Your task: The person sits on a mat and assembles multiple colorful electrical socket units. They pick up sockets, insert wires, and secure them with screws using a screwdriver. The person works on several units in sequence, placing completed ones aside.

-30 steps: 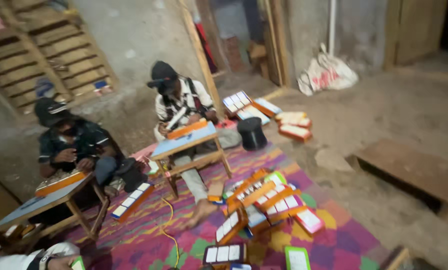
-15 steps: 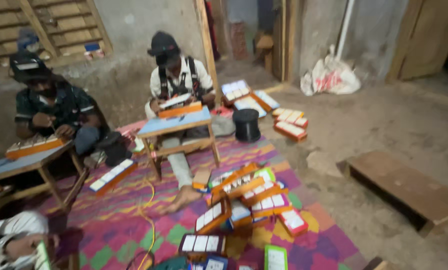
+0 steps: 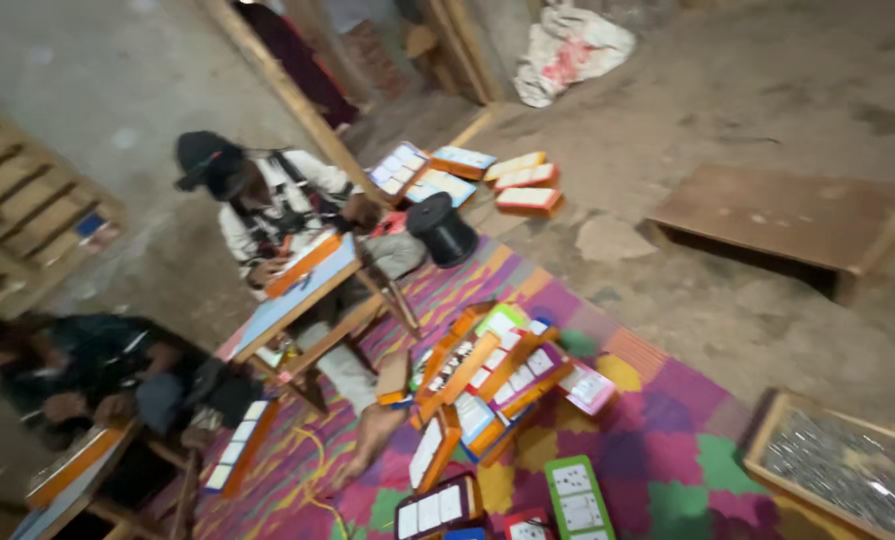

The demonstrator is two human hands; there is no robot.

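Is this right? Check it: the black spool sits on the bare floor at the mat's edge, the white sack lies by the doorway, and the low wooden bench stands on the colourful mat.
One thing is wrong. In the head view the low wooden bench stands on the bare dirt floor, clear of the colourful mat. The black spool and the white sack are as you said.

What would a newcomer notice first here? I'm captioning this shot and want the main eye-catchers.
Most striking is the heap of orange-edged trays piled on the bright patchwork mat at centre. Behind it, a seated person bends over a small slanted table, with a black spool just to the right. A low wooden bench stands apart on the bare floor at right.
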